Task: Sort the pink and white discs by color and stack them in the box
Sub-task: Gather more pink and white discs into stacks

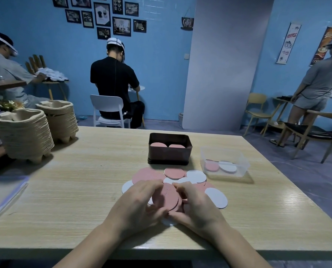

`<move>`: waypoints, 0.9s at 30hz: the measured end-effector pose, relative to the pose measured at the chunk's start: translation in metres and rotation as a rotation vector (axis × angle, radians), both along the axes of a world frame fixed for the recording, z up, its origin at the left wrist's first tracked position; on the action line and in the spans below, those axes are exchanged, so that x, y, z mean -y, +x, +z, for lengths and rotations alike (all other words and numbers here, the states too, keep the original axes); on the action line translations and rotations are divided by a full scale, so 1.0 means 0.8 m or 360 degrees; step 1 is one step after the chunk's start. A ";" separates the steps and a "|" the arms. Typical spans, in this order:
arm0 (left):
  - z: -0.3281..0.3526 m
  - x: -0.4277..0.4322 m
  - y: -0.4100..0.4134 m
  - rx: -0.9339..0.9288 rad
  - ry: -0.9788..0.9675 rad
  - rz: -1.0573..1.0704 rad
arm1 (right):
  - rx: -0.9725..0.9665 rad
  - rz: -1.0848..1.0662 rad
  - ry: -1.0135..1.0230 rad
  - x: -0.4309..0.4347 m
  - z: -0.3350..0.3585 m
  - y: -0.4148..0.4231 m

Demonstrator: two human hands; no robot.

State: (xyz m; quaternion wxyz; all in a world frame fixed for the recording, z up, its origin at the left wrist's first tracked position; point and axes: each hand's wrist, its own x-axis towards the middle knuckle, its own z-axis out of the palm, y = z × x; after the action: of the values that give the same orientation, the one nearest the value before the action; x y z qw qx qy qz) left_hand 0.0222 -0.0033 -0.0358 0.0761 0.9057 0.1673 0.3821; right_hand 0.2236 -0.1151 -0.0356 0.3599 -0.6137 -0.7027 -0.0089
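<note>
Both hands hold a small stack of pink discs (166, 197) between them, above the wooden table (74, 186). My left hand (140, 204) curls round its left edge and my right hand (196, 206) round its right edge. Loose pink discs (174, 173) and white discs (216, 197) lie scattered under and beyond the hands. Behind them stands a dark brown box (169, 154) with two pink stacks (158, 145) showing inside it. A white disc (168, 222) peeks out beneath my thumbs.
A clear plastic tub (225, 164) right of the box holds a pink and a white disc. Two piles of pulp egg trays (24, 132) stand at the table's left. A clear lid (4, 194) lies at the left edge. Other people sit and stand farther back.
</note>
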 end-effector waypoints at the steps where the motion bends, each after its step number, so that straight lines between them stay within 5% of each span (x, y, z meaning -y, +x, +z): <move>1: 0.000 0.000 0.000 -0.0011 -0.0009 -0.0012 | 0.0051 0.0011 0.0044 0.000 0.001 0.000; 27: 0.000 0.002 -0.009 -0.0066 -0.0112 -0.0101 | 0.0119 0.0008 0.0244 0.005 0.008 0.005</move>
State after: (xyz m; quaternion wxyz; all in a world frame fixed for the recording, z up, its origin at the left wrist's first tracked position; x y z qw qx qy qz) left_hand 0.0153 -0.0046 -0.0362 0.1165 0.9150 0.1535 0.3544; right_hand 0.2276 -0.1189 -0.0295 0.3793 -0.5817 -0.7145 -0.0846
